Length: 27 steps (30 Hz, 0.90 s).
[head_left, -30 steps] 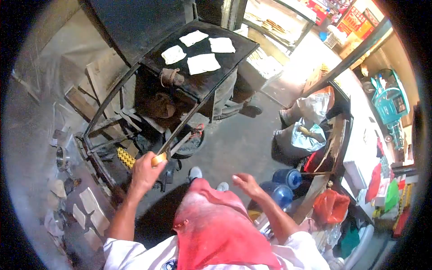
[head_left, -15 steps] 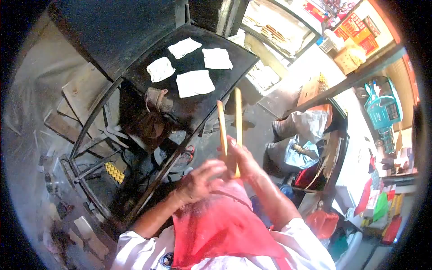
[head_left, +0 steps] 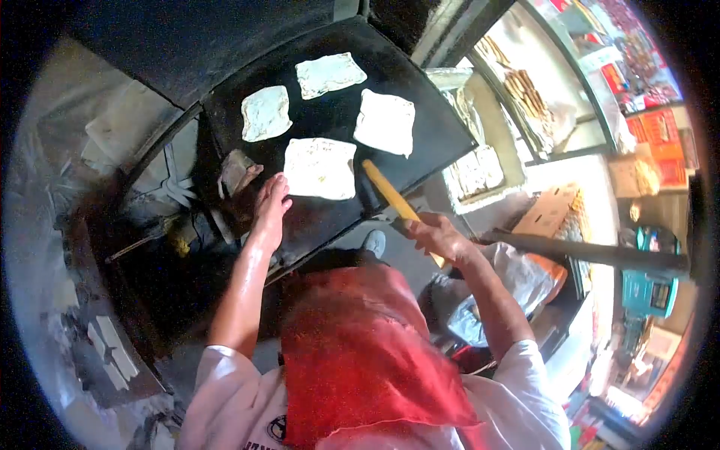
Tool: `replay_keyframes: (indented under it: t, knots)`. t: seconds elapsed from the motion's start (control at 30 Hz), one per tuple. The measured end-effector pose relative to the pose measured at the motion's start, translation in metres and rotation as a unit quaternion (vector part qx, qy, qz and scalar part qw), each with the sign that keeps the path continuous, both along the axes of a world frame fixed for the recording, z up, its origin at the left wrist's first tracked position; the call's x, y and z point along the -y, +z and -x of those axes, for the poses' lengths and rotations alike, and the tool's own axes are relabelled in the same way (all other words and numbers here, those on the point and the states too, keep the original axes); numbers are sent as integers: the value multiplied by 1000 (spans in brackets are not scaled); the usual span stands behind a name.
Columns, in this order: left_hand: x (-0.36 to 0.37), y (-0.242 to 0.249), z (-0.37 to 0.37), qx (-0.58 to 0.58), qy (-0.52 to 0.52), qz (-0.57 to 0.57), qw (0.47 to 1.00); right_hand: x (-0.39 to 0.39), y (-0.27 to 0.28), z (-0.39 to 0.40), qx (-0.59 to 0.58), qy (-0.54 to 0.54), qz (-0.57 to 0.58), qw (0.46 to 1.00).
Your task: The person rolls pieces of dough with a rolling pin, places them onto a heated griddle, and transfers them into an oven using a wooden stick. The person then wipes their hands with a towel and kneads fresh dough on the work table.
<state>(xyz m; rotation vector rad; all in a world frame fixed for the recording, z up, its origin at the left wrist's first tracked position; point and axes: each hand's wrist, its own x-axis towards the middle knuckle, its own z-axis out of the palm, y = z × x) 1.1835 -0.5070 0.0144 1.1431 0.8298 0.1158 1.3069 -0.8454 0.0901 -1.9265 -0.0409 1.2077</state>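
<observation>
Several flat white dough pieces lie apart on a black griddle (head_left: 322,120). My left hand (head_left: 271,206) is at the lower left corner of the nearest piece (head_left: 321,169), its fingertips at or just over the edge; whether they touch it I cannot tell. My right hand (head_left: 436,236) is wrapped round a yellowish wooden tool (head_left: 390,189), whose far end points over the griddle beside the nearest piece. The two sticks seen before cannot be told apart now. A brown cloth-like bundle (head_left: 238,172) sits left of my left hand.
Right of the griddle stands a tray (head_left: 512,171) with pale food pieces. Behind it is a glass-sided case with browned flat pieces (head_left: 529,94). A dark bar (head_left: 585,250) juts in at the right, above a plastic bag (head_left: 510,281). A teal device (head_left: 649,292) stands farther right.
My left hand has reached forward to the nearest dough piece. My right hand has swung right, and its yellow tool now slants over the griddle's edge. The view has moved closer to the griddle.
</observation>
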Motion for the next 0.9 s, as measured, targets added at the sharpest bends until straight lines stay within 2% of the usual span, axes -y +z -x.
replay_keyframes:
  t: [0.03, 0.1, 0.13, 0.2, 0.23, 0.27, 0.33, 0.37, 0.4, 0.47, 0.53, 0.6, 0.63, 0.73, 0.8, 0.83, 0.87, 0.9]
  knots:
    - [0, -13, -18, -3, 10, -2, 1000, -3, 2, -17, -2, 40, 15, 999]
    - [0, -34, -36, -79, 4, -201, 976, -14, -5, -38, -25, 81, 27, 996]
    - [5, -24, -41, -88, 13, -200, 976, -20, -14, -43, -32, 92, 26, 995]
    - [17, 4, -52, -145, 4, -180, 973, -30, -44, -49, -51, 41, -20, 998]
    - [22, 17, -54, -143, -8, -181, 973, -38, -66, -51, -21, 39, 31, 999]
    - [22, 18, -51, -149, -4, -183, 972, -30, -78, -55, -26, 44, 28, 998]
    - [16, 18, -43, -152, 4, -105, 983, -50, -12, -59, -63, 95, -89, 989]
    - [5, 9, -31, -120, -3, -21, 992, -49, -9, -56, -27, 131, -76, 988]
    - [4, 17, -25, -72, 12, 42, 996, -56, 19, -54, 30, 207, -84, 974]
    - [-2, 29, -11, 18, 65, 109, 992, -56, 20, -47, 57, 256, -191, 946]
    - [-10, 38, 2, 113, 92, 203, 968, -46, -7, -40, 51, 139, -101, 984]
    - [-23, 35, 17, 82, 104, 200, 971, -25, -19, -43, -13, 101, -80, 992]
    - [-30, 33, 25, 79, 100, 199, 972, -7, -39, -33, 1, 105, -37, 994]
    - [-51, 13, 46, 67, 28, 192, 979, 20, -33, -2, -30, 67, -55, 996]
    - [-62, -14, 62, -88, -71, -10, 994, 22, -17, 22, -52, 24, -53, 997]
    - [-61, 0, 55, -75, -28, 26, 996, 19, -10, 30, -75, -18, -56, 995]
    - [-58, 14, 45, -73, -36, 26, 996, 13, -3, 36, -72, -26, -55, 996]
    - [-49, 38, 31, -75, -32, -12, 997, 7, 4, 45, -74, -49, -49, 995]
